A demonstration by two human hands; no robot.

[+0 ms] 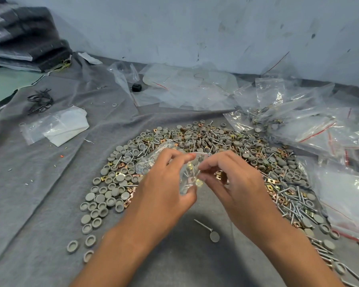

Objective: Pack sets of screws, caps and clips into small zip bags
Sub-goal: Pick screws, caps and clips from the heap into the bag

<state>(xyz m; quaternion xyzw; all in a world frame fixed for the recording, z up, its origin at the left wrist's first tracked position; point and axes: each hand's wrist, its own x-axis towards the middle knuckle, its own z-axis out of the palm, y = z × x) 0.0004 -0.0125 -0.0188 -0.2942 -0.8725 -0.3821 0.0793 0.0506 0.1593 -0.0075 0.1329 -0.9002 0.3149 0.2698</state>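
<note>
A small clear zip bag (153,158) with screws and brass clips inside is held above the pile. My left hand (164,183) grips the bag from below, its fingers pinching the top edge. My right hand (230,183) pinches the bag's open mouth from the right. Below them a wide arc of grey round caps (104,195), brass square clips (272,181) and silver screws (294,206) lies on the grey cloth (39,183). One loose screw (203,225) and one cap (214,236) lie apart near me.
Filled and empty zip bags (311,125) are heaped at the right and back. A flat plastic bag with white paper (58,125) lies at left, black ties (39,101) behind it. A small black object (136,87) sits by the blue wall. Folded dark cloth (25,34) is stacked far left.
</note>
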